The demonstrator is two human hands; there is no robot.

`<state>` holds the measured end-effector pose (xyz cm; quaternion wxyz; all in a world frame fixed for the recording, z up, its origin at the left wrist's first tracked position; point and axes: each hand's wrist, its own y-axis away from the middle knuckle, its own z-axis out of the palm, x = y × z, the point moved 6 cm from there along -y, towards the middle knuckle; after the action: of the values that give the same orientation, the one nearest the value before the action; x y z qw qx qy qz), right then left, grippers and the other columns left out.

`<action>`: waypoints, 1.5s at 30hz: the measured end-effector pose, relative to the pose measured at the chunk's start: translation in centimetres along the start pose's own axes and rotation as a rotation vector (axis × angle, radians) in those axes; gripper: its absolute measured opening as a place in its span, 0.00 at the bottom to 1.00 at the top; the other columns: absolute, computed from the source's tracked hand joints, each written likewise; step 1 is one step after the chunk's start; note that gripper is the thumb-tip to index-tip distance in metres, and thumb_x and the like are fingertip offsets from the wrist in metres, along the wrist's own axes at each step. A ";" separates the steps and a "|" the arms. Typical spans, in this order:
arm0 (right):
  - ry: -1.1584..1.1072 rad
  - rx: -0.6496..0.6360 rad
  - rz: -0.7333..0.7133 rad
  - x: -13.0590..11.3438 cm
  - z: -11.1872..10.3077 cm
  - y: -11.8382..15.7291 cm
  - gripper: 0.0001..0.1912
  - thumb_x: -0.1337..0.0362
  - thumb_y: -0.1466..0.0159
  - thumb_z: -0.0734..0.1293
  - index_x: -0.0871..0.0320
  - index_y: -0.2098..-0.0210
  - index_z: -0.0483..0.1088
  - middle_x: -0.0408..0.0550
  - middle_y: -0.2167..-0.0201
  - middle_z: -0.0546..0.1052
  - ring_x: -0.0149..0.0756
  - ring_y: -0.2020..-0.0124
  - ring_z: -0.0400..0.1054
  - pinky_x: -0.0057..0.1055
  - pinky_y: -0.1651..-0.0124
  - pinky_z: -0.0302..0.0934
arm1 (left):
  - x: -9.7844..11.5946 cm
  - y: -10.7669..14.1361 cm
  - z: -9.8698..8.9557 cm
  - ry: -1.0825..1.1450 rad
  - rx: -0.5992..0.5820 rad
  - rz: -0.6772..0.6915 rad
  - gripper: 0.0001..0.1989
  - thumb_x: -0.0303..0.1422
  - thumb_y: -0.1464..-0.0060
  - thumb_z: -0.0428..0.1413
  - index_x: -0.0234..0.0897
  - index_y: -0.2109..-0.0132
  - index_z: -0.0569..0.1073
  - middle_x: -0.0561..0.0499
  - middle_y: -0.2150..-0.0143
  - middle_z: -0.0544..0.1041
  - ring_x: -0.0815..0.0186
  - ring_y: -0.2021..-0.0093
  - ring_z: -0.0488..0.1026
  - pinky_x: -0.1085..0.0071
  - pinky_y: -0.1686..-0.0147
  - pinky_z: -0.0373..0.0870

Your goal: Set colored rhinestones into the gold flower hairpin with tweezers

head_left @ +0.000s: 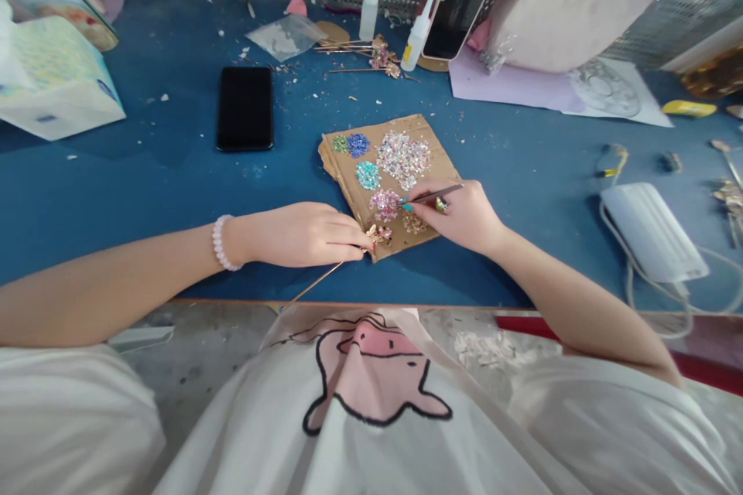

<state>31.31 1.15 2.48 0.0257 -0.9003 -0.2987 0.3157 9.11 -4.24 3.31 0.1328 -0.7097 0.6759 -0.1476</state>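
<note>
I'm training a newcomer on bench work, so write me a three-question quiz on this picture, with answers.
1. Which does the right hand hold? A) a white bottle; B) a thin dark tool; C) a power bank.
2. True or false: the left hand is empty.
3. Fill in: the tool's tip is nearest the ____ pile of small pieces on the cardboard.

Key: 1. B, the thin dark tool. 2. False; it holds a gold-coloured ornament. 3. Pink.
</note>
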 end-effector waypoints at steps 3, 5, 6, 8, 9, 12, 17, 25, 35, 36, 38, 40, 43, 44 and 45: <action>0.011 0.009 -0.005 -0.1 0.0 0.0 0.06 0.64 0.31 0.69 0.54 0.61 0.80 0.45 0.65 0.85 0.35 0.71 0.76 0.32 0.63 0.67 | 0.0 0.1 0.1 -0.002 -0.004 0.000 0.22 0.31 0.19 0.44 0.33 0.45 0.84 0.47 0.43 0.87 0.65 0.46 0.86 0.68 0.49 0.74; 0.015 0.009 0.003 0.0 0.2 -0.1 0.06 0.64 0.31 0.69 0.53 0.60 0.80 0.45 0.66 0.85 0.35 0.71 0.77 0.32 0.63 0.67 | -0.1 0.1 0.2 0.001 -0.006 -0.002 0.22 0.31 0.19 0.44 0.33 0.45 0.84 0.47 0.43 0.87 0.64 0.46 0.86 0.68 0.49 0.74; 0.013 0.010 0.009 0.0 0.2 -0.1 0.06 0.65 0.32 0.69 0.53 0.60 0.80 0.45 0.66 0.85 0.36 0.70 0.77 0.32 0.63 0.67 | -0.1 0.2 0.2 0.003 -0.007 -0.003 0.22 0.31 0.19 0.44 0.33 0.45 0.84 0.47 0.43 0.87 0.64 0.46 0.86 0.68 0.49 0.74; 0.005 0.014 0.013 0.0 0.4 0.0 0.07 0.66 0.32 0.69 0.53 0.59 0.81 0.45 0.65 0.86 0.36 0.70 0.78 0.32 0.63 0.67 | -0.2 0.2 0.3 0.010 -0.011 -0.004 0.22 0.31 0.19 0.44 0.33 0.46 0.84 0.47 0.43 0.87 0.64 0.45 0.86 0.68 0.49 0.75; -0.001 0.017 0.010 0.0 0.4 0.0 0.07 0.66 0.33 0.69 0.53 0.59 0.81 0.45 0.64 0.86 0.36 0.69 0.78 0.32 0.63 0.67 | -0.2 0.3 0.4 0.014 -0.013 -0.005 0.22 0.31 0.19 0.44 0.33 0.46 0.84 0.46 0.43 0.87 0.64 0.45 0.85 0.68 0.49 0.75; 0.004 0.024 0.002 0.0 0.4 0.0 0.08 0.66 0.33 0.69 0.54 0.58 0.82 0.45 0.64 0.86 0.35 0.70 0.77 0.31 0.63 0.68 | -0.2 0.3 0.5 0.024 -0.018 -0.014 0.22 0.32 0.19 0.44 0.33 0.44 0.84 0.46 0.42 0.87 0.64 0.44 0.85 0.67 0.48 0.76; 0.049 0.015 -0.008 0.1 0.4 0.0 0.06 0.66 0.31 0.70 0.54 0.58 0.81 0.44 0.66 0.85 0.34 0.71 0.77 0.30 0.63 0.67 | -0.2 0.2 0.5 0.026 -0.013 -0.024 0.22 0.32 0.19 0.44 0.33 0.44 0.84 0.47 0.42 0.87 0.64 0.44 0.85 0.68 0.48 0.75; 0.025 0.007 -0.009 -0.1 0.6 -0.1 0.06 0.65 0.30 0.70 0.52 0.57 0.81 0.44 0.63 0.86 0.35 0.70 0.78 0.32 0.63 0.69 | -0.3 0.3 0.5 0.041 -0.023 -0.025 0.18 0.31 0.20 0.48 0.34 0.43 0.83 0.46 0.42 0.87 0.63 0.43 0.85 0.68 0.48 0.76; 0.002 -0.037 -0.137 -1.0 0.9 0.2 0.08 0.63 0.27 0.68 0.53 0.58 0.82 0.45 0.63 0.87 0.37 0.65 0.81 0.32 0.60 0.72 | -0.1 0.2 0.1 0.013 0.009 0.000 0.21 0.31 0.20 0.45 0.32 0.46 0.84 0.46 0.44 0.88 0.64 0.46 0.86 0.68 0.49 0.76; -0.001 -0.042 -0.140 -1.1 1.0 0.3 0.08 0.63 0.27 0.68 0.53 0.58 0.82 0.45 0.63 0.87 0.37 0.64 0.81 0.32 0.59 0.72 | -0.1 0.1 0.1 0.016 0.015 -0.001 0.21 0.31 0.20 0.45 0.32 0.46 0.84 0.46 0.44 0.88 0.63 0.46 0.86 0.67 0.49 0.76; -0.011 -0.036 -0.133 -1.1 0.9 0.2 0.08 0.63 0.27 0.68 0.53 0.58 0.82 0.45 0.62 0.87 0.36 0.64 0.81 0.32 0.58 0.72 | -0.1 0.1 0.1 0.021 0.018 -0.004 0.21 0.31 0.19 0.45 0.32 0.46 0.83 0.46 0.44 0.88 0.63 0.46 0.86 0.67 0.49 0.76; -0.017 -0.020 -0.117 -1.0 0.9 0.2 0.08 0.64 0.28 0.68 0.54 0.58 0.82 0.45 0.62 0.87 0.36 0.64 0.81 0.32 0.57 0.73 | -0.1 0.2 0.2 0.020 0.008 -0.008 0.21 0.31 0.20 0.45 0.32 0.45 0.83 0.46 0.43 0.88 0.63 0.46 0.86 0.67 0.49 0.76; -0.019 0.003 -0.112 -1.1 0.7 0.2 0.08 0.65 0.28 0.68 0.54 0.58 0.82 0.46 0.61 0.87 0.36 0.63 0.81 0.32 0.56 0.73 | -0.2 0.2 0.3 0.007 -0.010 -0.014 0.21 0.31 0.19 0.45 0.33 0.44 0.83 0.46 0.43 0.87 0.64 0.46 0.86 0.68 0.49 0.76; -0.019 0.007 -0.118 -1.2 0.6 0.2 0.08 0.65 0.28 0.68 0.54 0.58 0.82 0.46 0.61 0.87 0.36 0.63 0.81 0.32 0.56 0.74 | -0.2 0.2 0.3 0.004 -0.012 -0.014 0.21 0.31 0.19 0.45 0.34 0.44 0.83 0.46 0.43 0.87 0.64 0.46 0.86 0.68 0.49 0.77; -0.020 0.007 -0.122 -1.3 0.7 0.2 0.08 0.65 0.28 0.68 0.54 0.58 0.82 0.47 0.61 0.87 0.36 0.63 0.82 0.32 0.56 0.74 | -0.2 0.2 0.3 0.004 -0.012 -0.015 0.21 0.32 0.19 0.45 0.34 0.43 0.83 0.46 0.43 0.87 0.64 0.46 0.86 0.68 0.49 0.77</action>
<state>30.26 0.15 2.61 0.0450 -0.8771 -0.3523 0.3234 9.00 -4.09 2.94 0.1259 -0.7153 0.6716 -0.1461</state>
